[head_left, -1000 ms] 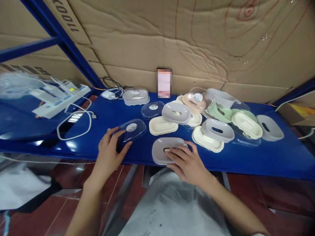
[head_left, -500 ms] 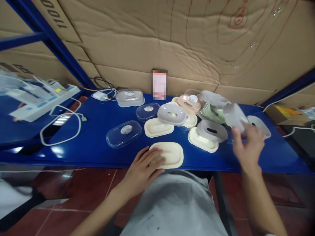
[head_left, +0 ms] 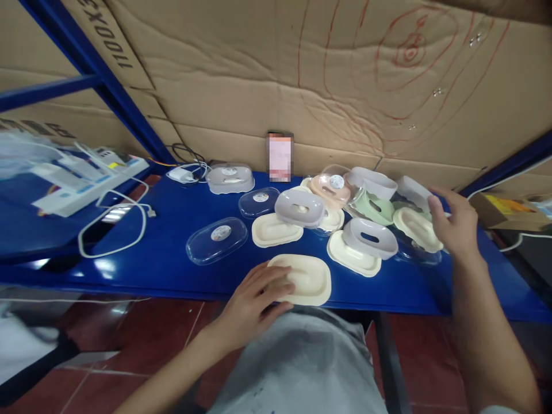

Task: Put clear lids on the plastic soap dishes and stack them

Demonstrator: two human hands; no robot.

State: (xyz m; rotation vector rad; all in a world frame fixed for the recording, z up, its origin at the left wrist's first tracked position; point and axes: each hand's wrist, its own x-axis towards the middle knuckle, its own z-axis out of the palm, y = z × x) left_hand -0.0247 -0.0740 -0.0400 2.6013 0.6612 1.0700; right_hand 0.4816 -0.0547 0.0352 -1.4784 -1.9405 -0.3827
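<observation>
My left hand [head_left: 267,290] lies with fingers stretched out over the left part of a cream oval tray [head_left: 313,279] near the front edge. At the right, my right hand [head_left: 457,224] has its thumb and fingers at the right end of a grey soap dish [head_left: 414,192], seemingly pinching it; the fingertips are partly hidden. Just below that dish sits another cream tray [head_left: 418,229] over a clear lid [head_left: 420,256]. Left of them a slotted grey dish [head_left: 371,237] rests tilted on a cream tray [head_left: 353,261].
More grey dishes, a green dish [head_left: 373,207] and a peach dish [head_left: 330,192] crowd the back. Clear lids [head_left: 217,240] lie left on the blue table [head_left: 150,264]. A phone [head_left: 280,158] leans on the cardboard. A power strip [head_left: 90,187] with cables is far left.
My right hand has moved right and slightly back; the grey dish it carried is lower, toward the back, uncovering a cream tray. The tray under my left hand has shifted slightly right.
</observation>
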